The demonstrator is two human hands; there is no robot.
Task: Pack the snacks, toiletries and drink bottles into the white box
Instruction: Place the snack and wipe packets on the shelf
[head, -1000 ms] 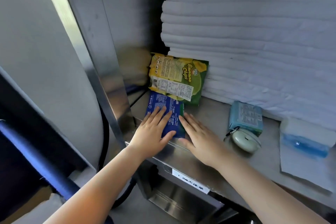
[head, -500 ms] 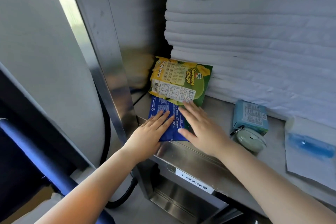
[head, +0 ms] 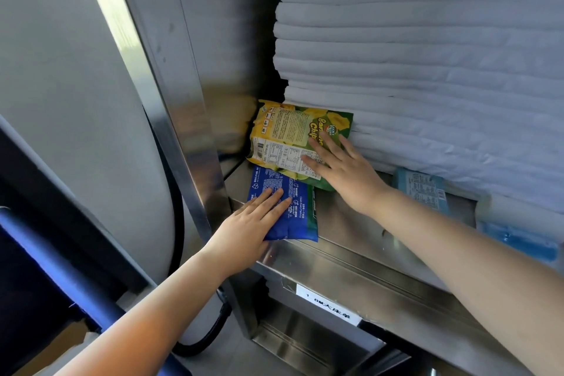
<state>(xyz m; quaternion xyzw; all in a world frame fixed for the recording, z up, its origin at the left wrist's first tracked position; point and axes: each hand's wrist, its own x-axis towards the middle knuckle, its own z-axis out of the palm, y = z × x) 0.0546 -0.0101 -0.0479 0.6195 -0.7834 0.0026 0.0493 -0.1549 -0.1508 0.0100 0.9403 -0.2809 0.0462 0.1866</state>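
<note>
A yellow-green banana chips bag (head: 283,134) leans against the stacked white linen at the back left of a steel shelf (head: 360,235). My right hand (head: 338,168) lies flat on its lower right part, fingers straight. In front of it a flat blue packet (head: 293,217) lies at the shelf's front edge, and my left hand (head: 253,226) rests on it with straight fingers. A light blue pack (head: 424,189) lies further right, partly behind my right forearm. The white box is not in view.
A tall stack of folded white linen (head: 427,70) fills the shelf's back. A steel upright post (head: 183,131) stands to the left. A white and blue pouch (head: 518,232) lies at the far right. A label strip (head: 328,305) hangs below the shelf edge.
My right hand has left the blue packet and moved up and back onto the banana chips bag. My left hand stays on the blue packet. The view has shifted closer.
</note>
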